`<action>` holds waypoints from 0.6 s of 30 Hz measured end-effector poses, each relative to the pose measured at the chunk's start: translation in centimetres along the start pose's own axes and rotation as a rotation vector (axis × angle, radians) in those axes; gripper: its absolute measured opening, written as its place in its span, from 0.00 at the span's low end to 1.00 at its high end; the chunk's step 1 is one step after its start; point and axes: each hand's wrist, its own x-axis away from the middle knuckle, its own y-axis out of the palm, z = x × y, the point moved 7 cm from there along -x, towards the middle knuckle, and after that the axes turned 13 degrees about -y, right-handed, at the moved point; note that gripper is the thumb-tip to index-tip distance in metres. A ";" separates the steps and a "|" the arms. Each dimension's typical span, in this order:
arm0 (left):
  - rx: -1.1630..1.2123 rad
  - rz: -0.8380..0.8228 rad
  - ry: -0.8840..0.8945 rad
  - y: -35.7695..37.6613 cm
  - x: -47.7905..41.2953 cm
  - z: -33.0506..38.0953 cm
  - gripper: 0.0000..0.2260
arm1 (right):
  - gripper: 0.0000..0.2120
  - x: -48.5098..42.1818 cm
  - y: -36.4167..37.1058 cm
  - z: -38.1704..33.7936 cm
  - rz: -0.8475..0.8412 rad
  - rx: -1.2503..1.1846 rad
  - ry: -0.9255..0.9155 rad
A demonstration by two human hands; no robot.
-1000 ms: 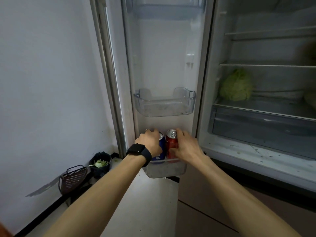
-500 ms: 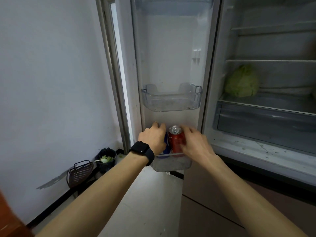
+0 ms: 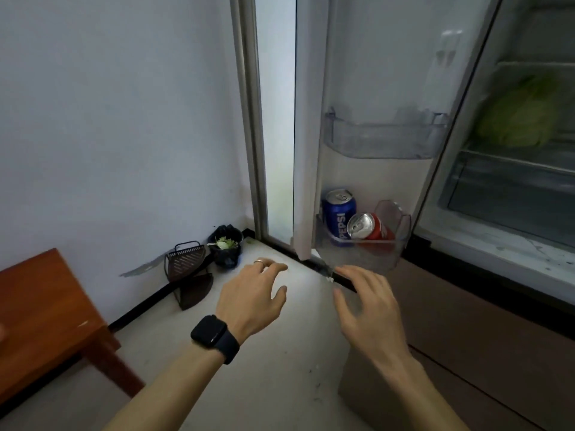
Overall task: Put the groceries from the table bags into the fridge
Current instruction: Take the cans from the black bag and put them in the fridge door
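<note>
The fridge door stands open. In its lowest clear door bin (image 3: 401,225) a blue Pepsi can (image 3: 337,213) stands upright and a red can (image 3: 370,228) leans tilted against it on the right. My left hand (image 3: 252,295), with a black watch and a ring, hovers below and left of the bin, fingers apart and holding nothing. My right hand (image 3: 368,301) hovers just below the bin, also spread and holding nothing. A green cabbage (image 3: 518,116) lies blurred on a shelf inside the fridge.
An upper door bin (image 3: 385,136) hangs above the cans. On the floor by the wall sit a dark wire corner rack (image 3: 186,264) and a black bag of scraps (image 3: 225,245). A brown wooden table corner (image 3: 43,309) is at the left.
Both hands have let go of the cans and drawn back and down from the door bin. The red can now leans tilted. The view has swung left and down.
</note>
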 end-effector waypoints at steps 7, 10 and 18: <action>-0.014 -0.042 0.020 -0.6 2.1 -4.1 0.20 | 0.19 -2.6 -0.7 -0.7 0.013 0.099 0.057; 0.016 -0.022 0.100 -2.0 1.6 -3.1 0.20 | 0.19 -4.7 -2.5 -0.6 0.077 0.143 0.083; 0.127 0.070 0.284 -5.6 -3.2 4.0 0.20 | 0.35 -11.0 -4.1 4.1 -0.297 0.230 0.215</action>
